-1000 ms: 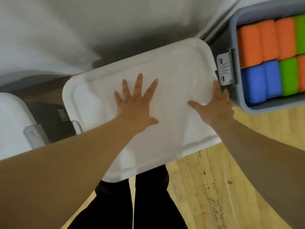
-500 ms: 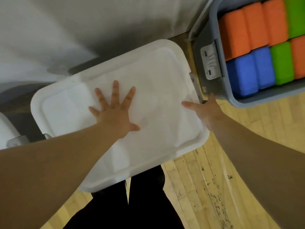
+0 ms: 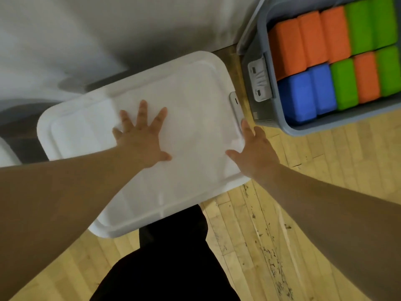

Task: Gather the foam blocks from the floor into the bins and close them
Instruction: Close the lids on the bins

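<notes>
Left hand (image 3: pixel 141 137) spread flat, we press the lid (image 3: pixel 191 109) — probably light and flexy — as our right hand (image 3: pixel 256 153), its curl unclear, takes the edge by the latch (image 3: pixel 235 105).

Left hand (image 3: pixel 141 140) flat on the white lid (image 3: pixel 195 101), right hand (image 3: pixel 258 148) at its three-o'clock edge; grey bin (image 3: pixel 314 127) of foam blocks (image 3: pixel 288 44) at two o'clock.

No legible text, label, brand or number anywhere on the white lid (image 3: pixel 195 118), grey bin (image 3: pixel 303 128) or latch (image 3: pixel 259 81)
</notes>
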Available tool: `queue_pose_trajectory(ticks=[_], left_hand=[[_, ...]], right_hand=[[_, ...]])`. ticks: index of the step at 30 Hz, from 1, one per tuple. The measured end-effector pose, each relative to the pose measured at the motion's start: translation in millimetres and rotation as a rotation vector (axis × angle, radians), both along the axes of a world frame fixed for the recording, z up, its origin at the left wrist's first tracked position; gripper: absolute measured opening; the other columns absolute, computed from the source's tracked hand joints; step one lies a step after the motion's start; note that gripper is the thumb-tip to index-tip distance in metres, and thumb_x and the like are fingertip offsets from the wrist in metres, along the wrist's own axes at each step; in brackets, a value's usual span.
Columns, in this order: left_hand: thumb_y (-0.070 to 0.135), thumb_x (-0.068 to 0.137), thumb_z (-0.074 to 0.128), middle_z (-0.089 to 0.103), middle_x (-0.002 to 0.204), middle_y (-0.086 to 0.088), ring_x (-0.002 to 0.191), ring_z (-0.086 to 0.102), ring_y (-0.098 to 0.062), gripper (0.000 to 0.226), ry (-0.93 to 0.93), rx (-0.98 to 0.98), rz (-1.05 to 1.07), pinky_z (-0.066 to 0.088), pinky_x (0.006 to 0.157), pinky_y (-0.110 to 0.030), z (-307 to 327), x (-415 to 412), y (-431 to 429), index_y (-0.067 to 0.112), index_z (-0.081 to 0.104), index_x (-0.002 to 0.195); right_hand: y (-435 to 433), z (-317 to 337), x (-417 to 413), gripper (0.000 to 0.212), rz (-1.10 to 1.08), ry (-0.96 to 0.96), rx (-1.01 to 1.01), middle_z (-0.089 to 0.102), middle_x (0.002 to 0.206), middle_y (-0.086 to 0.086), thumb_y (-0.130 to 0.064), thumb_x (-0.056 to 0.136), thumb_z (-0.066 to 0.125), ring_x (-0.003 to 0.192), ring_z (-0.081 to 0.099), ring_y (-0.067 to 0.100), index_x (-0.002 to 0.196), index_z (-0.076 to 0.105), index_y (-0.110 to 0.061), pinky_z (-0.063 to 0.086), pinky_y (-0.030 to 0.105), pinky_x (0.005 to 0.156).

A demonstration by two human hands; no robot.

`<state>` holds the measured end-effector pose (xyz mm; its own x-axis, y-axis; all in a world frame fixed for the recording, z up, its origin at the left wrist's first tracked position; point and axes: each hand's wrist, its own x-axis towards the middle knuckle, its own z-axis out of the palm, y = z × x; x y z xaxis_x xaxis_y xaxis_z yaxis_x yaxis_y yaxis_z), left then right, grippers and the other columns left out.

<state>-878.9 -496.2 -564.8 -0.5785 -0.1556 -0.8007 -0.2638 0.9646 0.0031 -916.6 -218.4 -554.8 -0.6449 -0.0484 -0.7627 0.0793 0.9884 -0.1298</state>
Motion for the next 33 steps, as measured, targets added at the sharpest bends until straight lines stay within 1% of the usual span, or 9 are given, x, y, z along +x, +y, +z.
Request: queue_pose_trajectory(ticks=[3,7,9,13,17,22,25,28,33], left_hand=[[0.077,0.078,0.068,-0.022,0.169,-0.008,0.156,-0.004,-0.042,0.130,0.030,0.043,-0.038,0.018,0.123,-0.061,37.9,-4.6,17.3,0.040,-0.030,0.154],[0.079,0.079,0.063,-0.003,0.171,-0.007,0.156,0.011,-0.039,0.121,0.218,0.182,-0.107,0.028,0.119,-0.057,105.1,-51.2,51.8,0.039,-0.020,0.157],[0.078,0.079,0.064,0.001,0.170,-0.006,0.155,0.014,-0.037,0.118,0.334,0.257,-0.112,0.030,0.119,-0.057,134.7,-97.1,73.7,0.041,-0.016,0.158],[0.073,0.081,0.068,0.009,0.169,-0.007,0.154,0.015,-0.035,0.113,0.575,0.354,-0.142,0.027,0.121,-0.056,177.9,-199.5,133.4,0.040,-0.006,0.160],[0.071,0.082,0.067,0.012,0.168,-0.007,0.152,0.016,-0.035,0.111,0.796,0.329,-0.134,0.022,0.121,-0.052,199.3,-296.0,185.3,0.035,0.001,0.163],[0.068,0.086,0.064,0.032,0.155,-0.008,0.140,0.026,-0.038,0.090,0.843,0.103,0.056,0.032,0.111,-0.050,177.0,-375.9,266.0,0.028,0.027,0.157],[0.074,0.082,0.061,0.036,0.145,-0.007,0.135,0.029,-0.036,0.085,0.846,0.023,0.127,0.031,0.111,-0.048,159.3,-380.6,293.7,0.028,0.039,0.149],[0.081,0.082,0.047,0.044,0.129,-0.009,0.123,0.038,-0.037,0.078,0.859,-0.047,0.219,0.035,0.102,-0.048,155.1,-380.9,304.6,0.028,0.051,0.140],[0.076,0.094,0.028,0.050,0.119,-0.006,0.114,0.044,-0.034,0.069,0.754,-0.094,0.322,0.036,0.093,-0.046,158.0,-367.2,303.0,0.030,0.062,0.133]], right_hand=[[6.6,41.2,-18.2,0.091,0.064,-0.036,-0.027,0.003,0.170,0.006,-0.053,0.096,0.062,0.152,0.022,0.034,0.163,0.004,-0.035,0.039,0.050,0.116],[31.6,113.9,-70.0,0.065,0.083,0.131,-0.116,0.041,0.143,0.005,-0.046,0.090,0.068,0.132,0.045,0.031,0.146,0.045,-0.023,0.045,0.046,0.106],[56.2,148.2,-115.4,0.063,0.138,0.266,-0.118,0.047,0.140,0.008,-0.041,0.087,0.072,0.131,0.047,0.034,0.141,0.052,-0.018,0.042,0.045,0.109],[119.4,194.2,-232.0,0.065,0.250,0.562,-0.078,0.054,0.140,0.017,-0.030,0.081,0.075,0.134,0.047,0.039,0.140,0.056,-0.012,0.036,0.046,0.114],[168.5,219.4,-343.2,0.073,0.239,0.703,-0.128,0.041,0.148,0.011,-0.034,0.085,0.073,0.135,0.039,0.036,0.151,0.044,-0.021,0.038,0.047,0.112],[220.6,202.5,-447.2,0.083,0.448,0.576,-0.044,0.033,0.155,0.012,-0.041,0.088,0.070,0.139,0.034,0.037,0.157,0.028,-0.022,0.035,0.049,0.112],[235.4,188.0,-477.7,0.081,0.561,0.559,-0.031,0.036,0.151,0.011,-0.045,0.084,0.071,0.134,0.041,0.038,0.151,0.034,-0.020,0.038,0.048,0.110],[240.2,178.8,-490.6,0.069,0.599,0.537,-0.151,0.040,0.143,0.014,-0.049,0.089,0.070,0.124,0.050,0.036,0.143,0.043,-0.016,0.039,0.042,0.108],[253.2,178.2,-500.1,0.064,0.734,0.390,-0.213,0.051,0.144,0.007,-0.062,0.099,0.046,0.129,0.050,0.031,0.153,0.041,-0.029,0.040,0.042,0.107]])
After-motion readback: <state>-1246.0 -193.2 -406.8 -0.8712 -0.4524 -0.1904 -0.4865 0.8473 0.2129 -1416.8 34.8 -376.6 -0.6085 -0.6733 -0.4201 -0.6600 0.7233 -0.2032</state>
